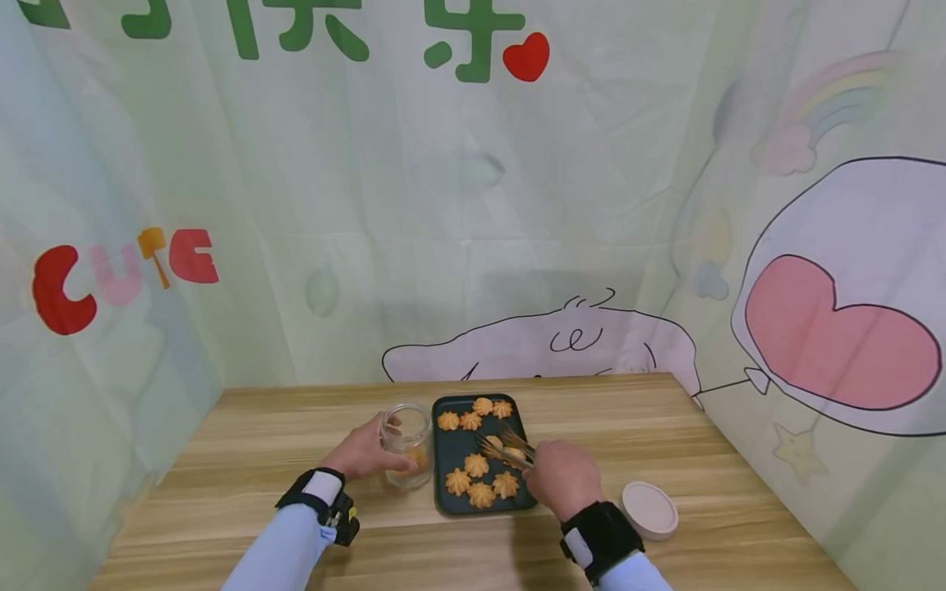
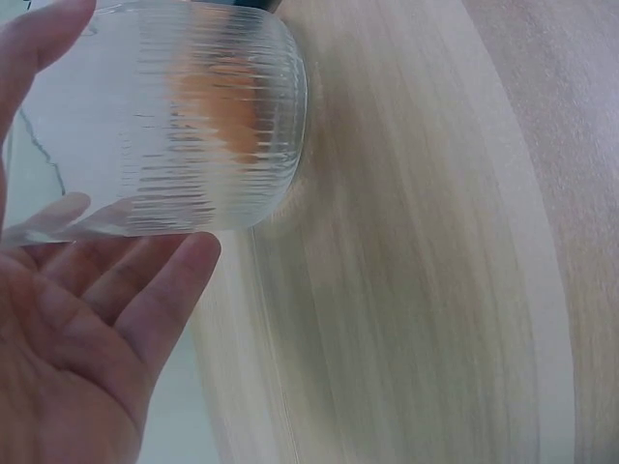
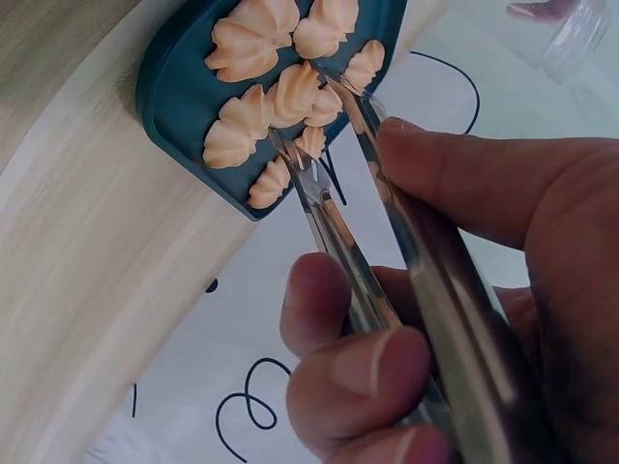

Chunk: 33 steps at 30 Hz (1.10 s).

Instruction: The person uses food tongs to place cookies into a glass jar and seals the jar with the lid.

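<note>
My left hand [image 1: 364, 450] holds a clear glass jar [image 1: 409, 428] around its side, thumb in front. The jar stands upright at the tray's left edge, and its ribbed wall [image 2: 160, 116] shows orange-brown cookies low inside. In my right hand [image 1: 567, 479] is a pair of metal tongs [image 3: 426, 246], gripped between thumb and fingers. The tongs' tips are spread and reach down to a piped cookie [image 3: 293, 95] on the dark tray [image 1: 460, 447]; whether they pinch it I cannot tell. Several other swirl-shaped cookies [image 1: 476, 465] lie on the tray.
A round pale pink lid [image 1: 650, 510] lies on the wooden table [image 1: 296, 427], right of the tray near my right wrist. A printed cloth backdrop [image 1: 458, 205] hangs behind the table and along both sides.
</note>
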Motion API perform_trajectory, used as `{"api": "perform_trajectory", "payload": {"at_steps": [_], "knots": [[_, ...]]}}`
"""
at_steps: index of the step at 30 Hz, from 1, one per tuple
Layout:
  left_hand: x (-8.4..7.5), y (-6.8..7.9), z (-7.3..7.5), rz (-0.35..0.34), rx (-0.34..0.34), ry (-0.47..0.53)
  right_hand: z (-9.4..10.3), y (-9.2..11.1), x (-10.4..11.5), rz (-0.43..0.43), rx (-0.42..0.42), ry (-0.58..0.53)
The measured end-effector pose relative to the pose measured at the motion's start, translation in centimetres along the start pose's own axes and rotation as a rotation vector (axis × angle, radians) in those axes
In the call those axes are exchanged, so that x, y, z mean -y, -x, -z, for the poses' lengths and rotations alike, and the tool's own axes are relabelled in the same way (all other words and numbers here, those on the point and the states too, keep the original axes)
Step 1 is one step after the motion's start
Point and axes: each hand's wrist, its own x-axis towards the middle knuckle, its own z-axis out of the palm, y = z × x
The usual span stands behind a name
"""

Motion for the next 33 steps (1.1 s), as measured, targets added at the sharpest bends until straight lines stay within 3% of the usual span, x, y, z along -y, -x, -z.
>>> {"api": "perform_trajectory", "payload": {"at_steps": [33], "knots": [[-0.18,0.12,0.09,0.012,0.011,-0.014,-0.44,0.18,0.04,0.037,-0.062,0.017]]}}
